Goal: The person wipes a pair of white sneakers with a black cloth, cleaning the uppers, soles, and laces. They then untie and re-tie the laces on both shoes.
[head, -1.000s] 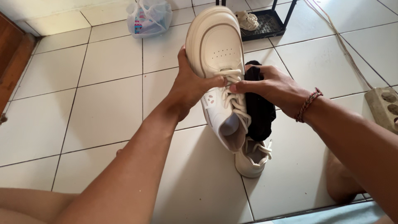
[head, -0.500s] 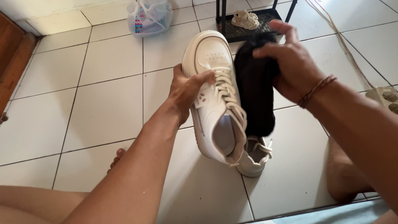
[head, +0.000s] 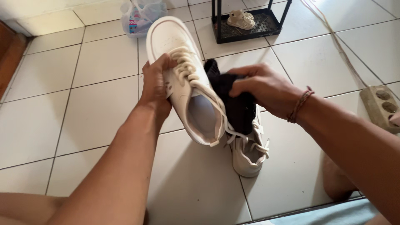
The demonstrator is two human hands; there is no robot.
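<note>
Head | left hand grips white sneaker | right hand clutches black cloth

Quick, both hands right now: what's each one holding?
Left hand: closed on the side of the white sneaker, held up off the floor.
Right hand: closed on a black cloth.

A white tiled floor is seen. On it are set a white shoe, a black rack, a plastic bag, a power strip and a cable.
</note>
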